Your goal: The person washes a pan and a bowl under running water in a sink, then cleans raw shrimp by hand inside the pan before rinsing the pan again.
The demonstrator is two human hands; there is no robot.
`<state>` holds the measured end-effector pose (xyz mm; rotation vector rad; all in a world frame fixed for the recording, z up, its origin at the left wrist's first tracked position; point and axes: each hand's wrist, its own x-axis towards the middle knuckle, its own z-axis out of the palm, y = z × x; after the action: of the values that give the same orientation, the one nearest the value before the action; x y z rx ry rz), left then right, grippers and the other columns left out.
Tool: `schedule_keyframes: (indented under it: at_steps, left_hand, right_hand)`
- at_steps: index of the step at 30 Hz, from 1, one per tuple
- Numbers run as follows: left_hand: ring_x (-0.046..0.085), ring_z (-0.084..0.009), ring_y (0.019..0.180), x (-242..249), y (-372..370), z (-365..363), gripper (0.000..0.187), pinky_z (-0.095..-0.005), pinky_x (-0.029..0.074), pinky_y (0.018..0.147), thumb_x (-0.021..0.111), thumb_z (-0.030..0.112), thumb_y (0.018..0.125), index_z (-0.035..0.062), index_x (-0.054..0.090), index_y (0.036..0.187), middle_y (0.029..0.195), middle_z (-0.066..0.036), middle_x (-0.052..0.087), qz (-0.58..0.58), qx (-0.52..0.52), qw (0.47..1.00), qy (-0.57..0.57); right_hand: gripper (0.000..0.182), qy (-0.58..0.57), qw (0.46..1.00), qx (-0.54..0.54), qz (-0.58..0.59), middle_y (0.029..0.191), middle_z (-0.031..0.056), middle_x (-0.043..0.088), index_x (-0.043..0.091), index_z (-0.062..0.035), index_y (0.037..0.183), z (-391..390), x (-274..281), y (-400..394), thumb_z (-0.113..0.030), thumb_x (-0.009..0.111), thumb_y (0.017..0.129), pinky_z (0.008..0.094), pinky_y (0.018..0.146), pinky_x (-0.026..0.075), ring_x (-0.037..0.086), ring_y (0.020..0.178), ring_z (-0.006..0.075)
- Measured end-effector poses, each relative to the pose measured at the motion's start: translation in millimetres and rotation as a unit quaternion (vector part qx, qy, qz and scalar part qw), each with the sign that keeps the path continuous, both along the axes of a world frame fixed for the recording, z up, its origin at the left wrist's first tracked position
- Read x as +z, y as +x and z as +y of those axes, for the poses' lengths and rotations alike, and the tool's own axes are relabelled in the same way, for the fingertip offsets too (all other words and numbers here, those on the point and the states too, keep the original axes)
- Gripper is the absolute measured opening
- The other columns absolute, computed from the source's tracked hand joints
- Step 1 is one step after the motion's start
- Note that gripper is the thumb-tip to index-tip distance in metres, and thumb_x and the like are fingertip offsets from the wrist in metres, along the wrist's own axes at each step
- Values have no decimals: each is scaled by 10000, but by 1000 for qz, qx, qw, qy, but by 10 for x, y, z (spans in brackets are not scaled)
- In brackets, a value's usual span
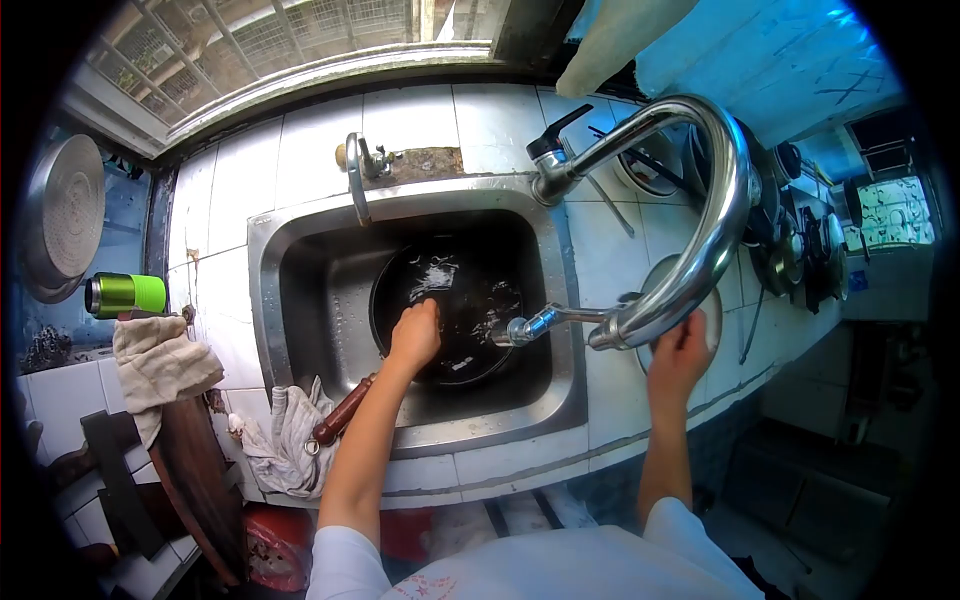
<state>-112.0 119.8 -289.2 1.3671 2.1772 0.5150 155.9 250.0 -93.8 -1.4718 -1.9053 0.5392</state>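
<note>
A dark round pan [460,365] with a reddish-brown handle [345,412] lies in the steel sink [413,437], with water in it. My left hand [416,335] is over the pan, its fingers curled together; what they hold, if anything, is hidden. On the counter right of the sink, my right hand [684,352] grips the near edge of a round, light-rimmed lid or plate [712,310], partly behind the tall faucet. The curved chrome faucet [735,190] reaches over the counter, and its jointed spout end [530,326] hangs above the pan.
A smaller tap [357,180] stands behind the sink. Grey cloths [290,440] lie at its front left corner. Farther left are a beige cloth [165,360], a green cup [135,294] and a hanging round pan [72,205]. More cookware [790,250] stands at the right.
</note>
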Motion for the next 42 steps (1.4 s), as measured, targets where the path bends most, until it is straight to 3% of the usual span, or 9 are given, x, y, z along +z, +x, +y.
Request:
schedule_keyframes:
  at_steps: [6,11,13,20,21,30,35,39,42]
  left_hand:
    - [440,-322,1027,-236,52,426,486,-424,432,804,574,39,694,109,475,1164,1085,-161,453,117,15,993,-29]
    - [437,-310,1080,-761,52,538,407,-414,433,835,491,125,796,182,482,1199,1107,-147,469,240,1,970,-31]
    - [495,-321,1065,-647,-16,639,288,-387,453,808,472,134,817,128,539,1096,1125,-150,522,160,-35,972,-169]
    - [560,-391,896,-496,-179,310,307,-449,450,769,524,6,716,78,464,1008,922,-211,589,-118,133,982,-67]
    - [561,-394,897,-408,-187,250,289,-439,445,772,514,13,728,89,461,1002,882,-209,596,-141,142,979,-28]
    - [602,-325,820,197,-82,14,118,-367,461,709,556,95,793,36,521,889,827,-151,609,-213,168,962,40]
    - [587,-226,744,195,-41,-55,99,-332,465,677,540,139,836,60,506,887,829,-69,587,-315,116,931,145]
    - [409,-108,607,497,-42,-83,211,-227,354,517,458,355,906,145,445,880,693,3,413,-810,173,560,27]
    - [382,-101,562,475,-42,-133,283,-210,325,475,390,412,920,143,471,888,671,-1,404,-872,157,460,62]
  right_hand:
    - [230,57,973,-129,-182,973,162,574,507,-2,1079,81,0,654,-93,495,868,360,767,432,543,877,296]
    - [370,100,934,-53,-339,1042,170,508,470,2,1122,-49,-30,592,-45,573,770,408,846,373,440,995,340]
    - [336,80,953,-30,-290,1028,171,514,490,8,1090,-86,-11,469,-33,567,766,404,840,379,454,982,335]
    - [168,-173,968,179,-12,889,126,578,570,3,960,-234,-81,-377,-55,581,802,358,779,447,573,867,249]
    - [202,-44,946,283,-152,902,133,577,568,2,965,-196,-127,-508,-30,591,766,360,790,448,570,874,272]
    - [508,8,885,446,-136,1152,178,475,429,-5,1210,-307,-1128,-1677,-98,617,747,372,922,366,442,1082,330]
    - [428,-549,749,314,201,1091,102,530,430,-57,1239,-262,-1623,-1817,-300,499,893,302,868,398,504,989,184]
    - [421,-536,738,385,143,1029,91,581,516,-18,1155,-247,-1549,-1739,-343,344,950,266,850,411,529,962,149]
    - [361,-559,715,379,178,1049,71,578,551,-18,1105,-277,-1401,-1680,-293,379,946,257,869,397,526,967,139]
